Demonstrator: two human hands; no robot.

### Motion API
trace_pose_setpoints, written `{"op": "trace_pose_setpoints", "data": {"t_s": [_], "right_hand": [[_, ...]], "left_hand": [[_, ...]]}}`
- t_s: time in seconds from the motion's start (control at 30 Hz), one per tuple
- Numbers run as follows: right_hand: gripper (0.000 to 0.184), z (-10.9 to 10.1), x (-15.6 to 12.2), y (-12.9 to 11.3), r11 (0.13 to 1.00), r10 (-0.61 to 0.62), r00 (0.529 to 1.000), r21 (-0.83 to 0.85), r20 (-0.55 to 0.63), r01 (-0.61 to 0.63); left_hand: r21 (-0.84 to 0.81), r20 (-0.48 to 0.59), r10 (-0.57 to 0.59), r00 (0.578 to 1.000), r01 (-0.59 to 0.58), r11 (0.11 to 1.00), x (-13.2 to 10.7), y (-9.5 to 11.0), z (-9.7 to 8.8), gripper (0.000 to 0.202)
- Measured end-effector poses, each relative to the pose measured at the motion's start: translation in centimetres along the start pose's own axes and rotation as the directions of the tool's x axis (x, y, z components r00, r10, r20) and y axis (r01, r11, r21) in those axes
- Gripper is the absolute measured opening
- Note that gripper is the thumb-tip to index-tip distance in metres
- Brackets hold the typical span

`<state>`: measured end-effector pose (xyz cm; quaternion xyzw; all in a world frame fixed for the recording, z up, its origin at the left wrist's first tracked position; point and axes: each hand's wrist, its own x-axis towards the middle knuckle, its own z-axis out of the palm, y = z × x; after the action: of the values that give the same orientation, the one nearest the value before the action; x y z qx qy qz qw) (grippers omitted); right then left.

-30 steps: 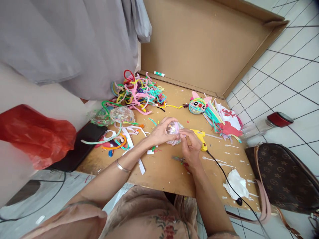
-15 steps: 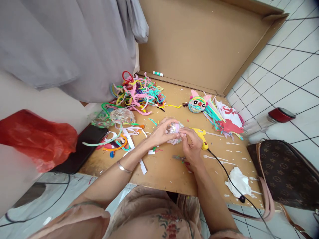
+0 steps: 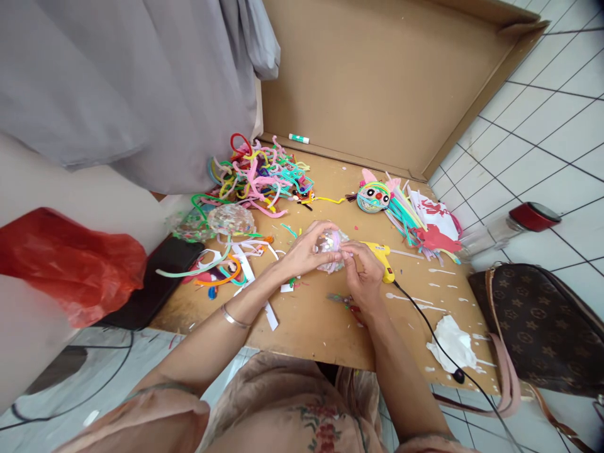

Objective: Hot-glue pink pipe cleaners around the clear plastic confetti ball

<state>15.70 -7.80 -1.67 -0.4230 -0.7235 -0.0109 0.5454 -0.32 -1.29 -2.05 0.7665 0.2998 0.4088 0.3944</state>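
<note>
My left hand (image 3: 306, 250) is curled around a clear, roundish ball (image 3: 324, 241) with a pale lilac pipe cleaner (image 3: 336, 239) wrapped on it. At the ball's right side, my right hand (image 3: 364, 272) pinches what looks like the lilac strand; the fingertips hide its end. Just right of that hand lies a yellow glue gun (image 3: 387, 264) with a black cord. Below the ball, a small red-handled cutting tool (image 3: 348, 303) rests partly behind my right wrist. Beyond the hands stands a finished-looking animal head (image 3: 374, 197) wound in coloured pipe cleaners, with pink ears.
A heap of pipe cleaners (image 3: 264, 176) is at the back left, near a clear bumpy ball (image 3: 231, 219). Paper scraps (image 3: 245, 267) lie left. To the right are crumpled tissue (image 3: 452, 343), a red-capped bottle (image 3: 533, 217) and a brown handbag (image 3: 542, 321). Cardboard (image 3: 377, 82) stands behind.
Almost nothing differs. My left fingers have shifted slightly on the ball, and my right hand keeps its pinch at the same side.
</note>
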Motion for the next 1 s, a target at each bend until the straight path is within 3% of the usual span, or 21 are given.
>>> {"op": "trace_pose_setpoints", "data": {"t_s": [0.43,0.67,1.0], "right_hand": [[0.015,0.01,-0.03,0.03,0.999,0.034,0.999,0.025,-0.002,-0.034],[0.016,-0.05,0.02,0.05,0.999,0.040,0.999,0.019,0.007,-0.040],[0.014,-0.08,0.01,0.05,0.999,0.047,0.999,-0.012,0.018,-0.047]], "left_hand": [[0.066,0.024,0.074,0.997,-0.075,0.995,0.00,-0.55,-0.01,0.045],[0.149,0.087,0.069,0.994,-0.082,0.985,0.12,-0.56,-0.19,0.074],[0.174,0.028,0.113,0.993,-0.116,0.978,0.12,-0.71,0.18,0.076]]}}
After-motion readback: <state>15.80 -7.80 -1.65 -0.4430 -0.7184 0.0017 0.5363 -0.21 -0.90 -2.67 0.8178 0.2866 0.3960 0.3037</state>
